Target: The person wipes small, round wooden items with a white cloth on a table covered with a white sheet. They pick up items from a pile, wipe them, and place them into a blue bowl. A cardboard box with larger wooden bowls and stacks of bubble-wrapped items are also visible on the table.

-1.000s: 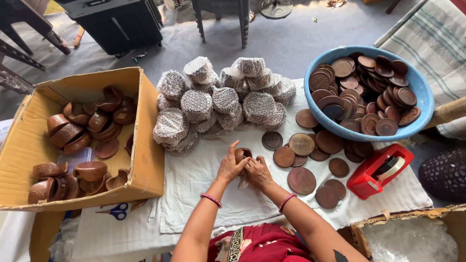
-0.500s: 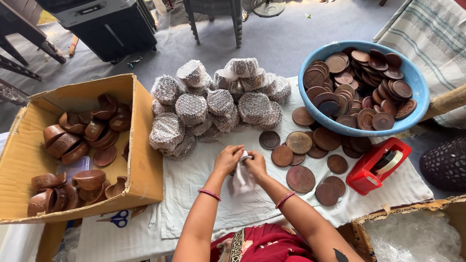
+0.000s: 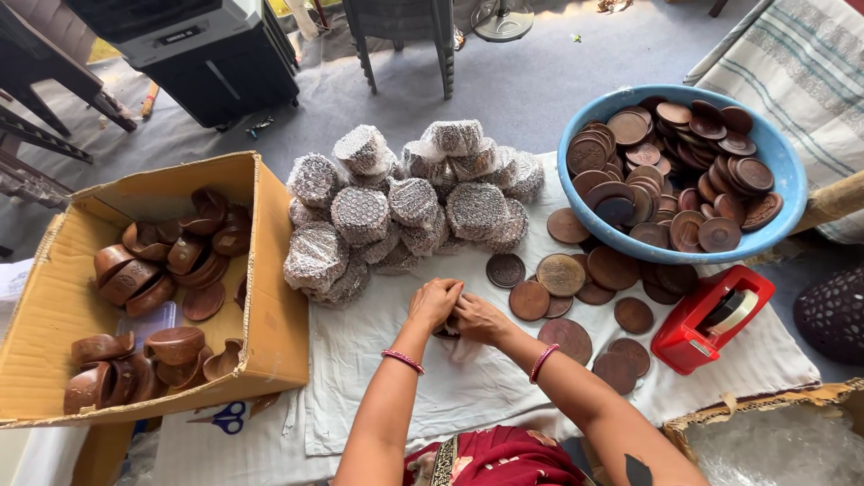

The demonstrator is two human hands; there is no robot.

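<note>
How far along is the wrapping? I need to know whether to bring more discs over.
Done: a heap of wrapped bundles sits behind the hands. In hand: the left hand and right hand meet over one small dark piece, mostly hidden in their grip. Left: loose brown discs lie unwrapped on the white cloth, and the blue basin is heaped with more.

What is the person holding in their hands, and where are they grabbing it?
Both the left hand and the right hand close around a small dark round thing, mostly hidden between them. They grip it at its edges and top; what it is cannot be told.
</note>
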